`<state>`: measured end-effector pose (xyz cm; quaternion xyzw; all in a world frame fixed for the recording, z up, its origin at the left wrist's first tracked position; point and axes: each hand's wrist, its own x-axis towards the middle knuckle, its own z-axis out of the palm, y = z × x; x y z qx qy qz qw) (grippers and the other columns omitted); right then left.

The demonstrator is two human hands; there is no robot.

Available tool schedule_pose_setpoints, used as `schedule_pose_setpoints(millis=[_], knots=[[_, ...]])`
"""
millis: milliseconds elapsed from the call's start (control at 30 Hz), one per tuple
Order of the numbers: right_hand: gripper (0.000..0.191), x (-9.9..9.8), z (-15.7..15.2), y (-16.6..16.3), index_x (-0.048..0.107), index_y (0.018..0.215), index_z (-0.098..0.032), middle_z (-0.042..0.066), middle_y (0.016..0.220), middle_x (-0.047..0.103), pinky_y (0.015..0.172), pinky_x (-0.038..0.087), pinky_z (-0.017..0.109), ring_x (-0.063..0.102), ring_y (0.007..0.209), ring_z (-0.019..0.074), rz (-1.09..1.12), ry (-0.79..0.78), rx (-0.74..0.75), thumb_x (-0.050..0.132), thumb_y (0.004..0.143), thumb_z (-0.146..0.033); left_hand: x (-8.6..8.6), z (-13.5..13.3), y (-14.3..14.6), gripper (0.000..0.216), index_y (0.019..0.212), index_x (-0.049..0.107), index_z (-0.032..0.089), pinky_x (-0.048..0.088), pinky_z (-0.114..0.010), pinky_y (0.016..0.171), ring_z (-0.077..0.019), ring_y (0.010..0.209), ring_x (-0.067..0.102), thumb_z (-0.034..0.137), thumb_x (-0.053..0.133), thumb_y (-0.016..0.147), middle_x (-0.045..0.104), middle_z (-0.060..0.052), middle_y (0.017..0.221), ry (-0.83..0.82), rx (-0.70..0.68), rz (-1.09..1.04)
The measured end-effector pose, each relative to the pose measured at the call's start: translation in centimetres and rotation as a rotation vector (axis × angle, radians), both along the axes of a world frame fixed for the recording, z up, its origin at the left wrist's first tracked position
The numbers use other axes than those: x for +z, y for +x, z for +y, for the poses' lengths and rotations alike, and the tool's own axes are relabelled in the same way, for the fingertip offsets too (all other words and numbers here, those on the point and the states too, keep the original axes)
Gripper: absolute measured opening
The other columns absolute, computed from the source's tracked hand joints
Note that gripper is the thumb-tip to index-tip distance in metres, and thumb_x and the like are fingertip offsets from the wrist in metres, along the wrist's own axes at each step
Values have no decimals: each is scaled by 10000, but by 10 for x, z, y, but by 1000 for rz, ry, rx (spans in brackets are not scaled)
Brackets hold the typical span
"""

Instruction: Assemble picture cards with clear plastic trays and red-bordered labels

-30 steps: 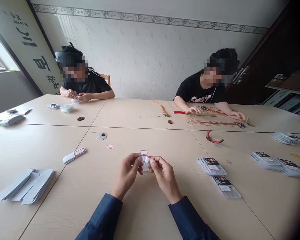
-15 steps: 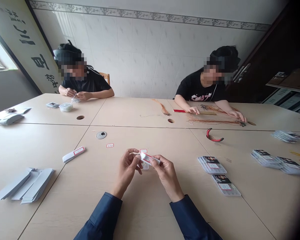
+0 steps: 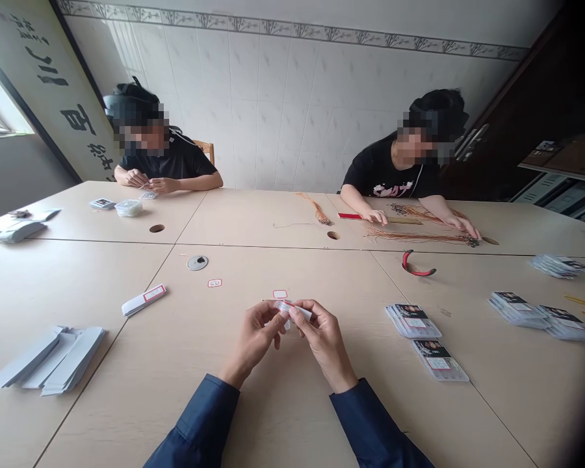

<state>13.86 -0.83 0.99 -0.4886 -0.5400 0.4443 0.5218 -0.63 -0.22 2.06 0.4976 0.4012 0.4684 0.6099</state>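
Red-bordered white label (image 3: 288,307) | left hand (image 3: 253,335), right hand (image 3: 324,338): fingers (image 3: 296,312) grasping it from both sides | place: held just nearer me than the loose red-edged tag (image 3: 280,294), above the counter (image 3: 68,292) | tip: pinch close, keep the label flat and steady

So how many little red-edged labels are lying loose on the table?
2. One label lies just beyond the left hand and right hand, which hold a white strip. The other lies further left, near a metal disc. Others may be hidden.
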Motion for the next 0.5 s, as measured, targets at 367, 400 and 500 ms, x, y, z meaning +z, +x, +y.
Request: schedule_pose_setpoints(millis=[367,400,500], knots=[[284,3,-1,0,689,873,-185,8,720,636,561,407,237,494,596,115,15,20,32,614,856,-459,3,0,0,343,836,597,134,432,-205,453,-110,587,534,434,732,739,580,-12,676,-53,19,-92],[288,2,-1,0,688,875,-185,6,717,631,549,397,235,475,583,109,20,10,33,614,855,-462,2,0,0,344,827,589,136,432,-205,450,-110,585,534,431,739,732,579,-10,671,-55,30,-96],[307,2,-1,-1,693,936,-187,4,712,625,523,376,234,434,550,99,33,-33,49,619,849,-472,1,1,-1,345,785,571,137,427,-206,443,-98,544,515,435,737,733,564,3,630,-63,30,-85]])
